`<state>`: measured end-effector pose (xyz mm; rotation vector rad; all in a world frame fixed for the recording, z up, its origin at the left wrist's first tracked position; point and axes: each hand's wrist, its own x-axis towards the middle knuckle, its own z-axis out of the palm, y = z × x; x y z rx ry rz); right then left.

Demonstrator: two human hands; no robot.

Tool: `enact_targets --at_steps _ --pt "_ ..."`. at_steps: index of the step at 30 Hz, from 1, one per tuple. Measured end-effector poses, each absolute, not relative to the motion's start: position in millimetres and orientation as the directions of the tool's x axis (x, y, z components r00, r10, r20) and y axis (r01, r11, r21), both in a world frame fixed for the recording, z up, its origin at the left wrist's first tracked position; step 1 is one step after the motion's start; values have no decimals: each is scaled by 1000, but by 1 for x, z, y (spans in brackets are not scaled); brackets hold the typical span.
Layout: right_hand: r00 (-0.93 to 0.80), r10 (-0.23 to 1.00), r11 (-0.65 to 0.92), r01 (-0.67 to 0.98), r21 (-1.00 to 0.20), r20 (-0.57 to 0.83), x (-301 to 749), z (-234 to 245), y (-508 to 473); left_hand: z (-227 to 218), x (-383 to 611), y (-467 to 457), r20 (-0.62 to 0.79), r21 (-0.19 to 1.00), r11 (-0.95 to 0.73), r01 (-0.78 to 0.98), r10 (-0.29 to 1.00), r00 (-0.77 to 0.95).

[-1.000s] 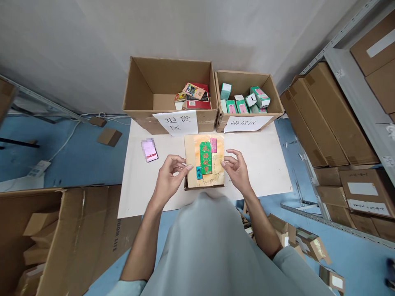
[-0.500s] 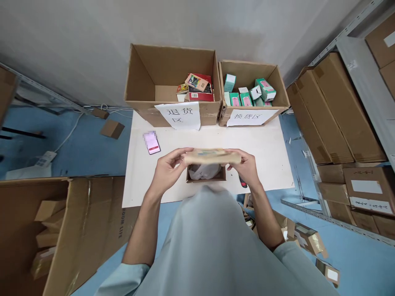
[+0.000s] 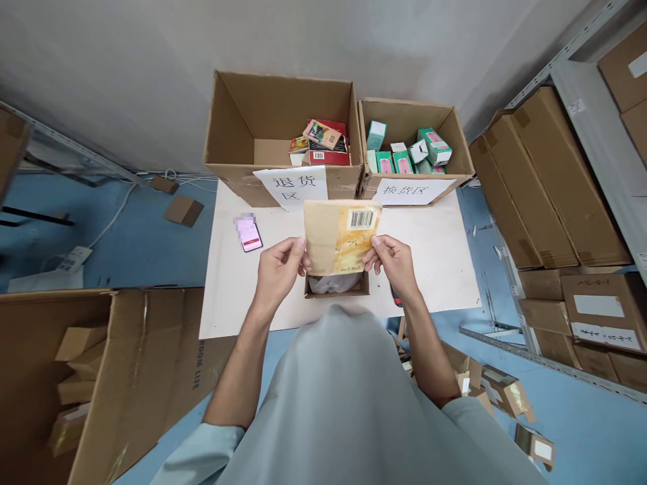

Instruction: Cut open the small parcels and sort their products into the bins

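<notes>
Head view: I see a flat tan-and-yellow paperback book (image 3: 323, 237), barcode showing, held up over a small open brown cardboard box (image 3: 336, 295) on white bench (image 3: 439, 259). Left hand (image 3: 278, 269): grip closed on its left edge; right hand (image 3: 397, 264): pinching its right.

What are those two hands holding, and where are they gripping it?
A yellow-and-tan book: the left hand holds its left edge and the right hand its right edge, both along the lower half.
</notes>
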<state>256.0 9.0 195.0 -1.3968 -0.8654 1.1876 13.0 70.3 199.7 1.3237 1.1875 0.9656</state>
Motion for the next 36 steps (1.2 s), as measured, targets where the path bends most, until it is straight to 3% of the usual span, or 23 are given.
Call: enact_targets --at_steps 4,9,12,15,19,23,26,29,32,36 --pt "246 944 -193 -131 -972 -220 260 184 3 189 8 68 -110 989 92 113 979 169" --pt "129 966 -214 -89 -973 -224 261 148 1 169 6 67 -72 980 35 197 981 182" --pt "146 959 -217 -175 -960 -243 252 115 6 167 17 57 58 959 -121 257 968 243" --pt "128 938 -270 -311 -911 -322 238 87 12 172 37 40 194 843 -359 401 897 397" --pt "141 921 -296 -357 -886 -364 226 67 10 174 55 25 195 694 -511 507 812 551" --pt "181 879 -355 -370 -858 -441 236 63 -11 151 47 25 95 835 -327 443 878 469" --pt "237 821 -419 -369 -830 -520 249 61 -35 120 27 26 -163 965 89 247 941 296" --pt "195 800 -492 -328 -807 -567 257 53 -56 92 7 18 -430 902 426 69 879 205" --pt "123 795 -556 -243 -795 -593 255 45 -57 79 -2 11 -498 865 501 23 855 145" --pt "133 859 -470 -180 -864 -495 252 67 -3 97 -1 52 -378 926 372 64 913 155"
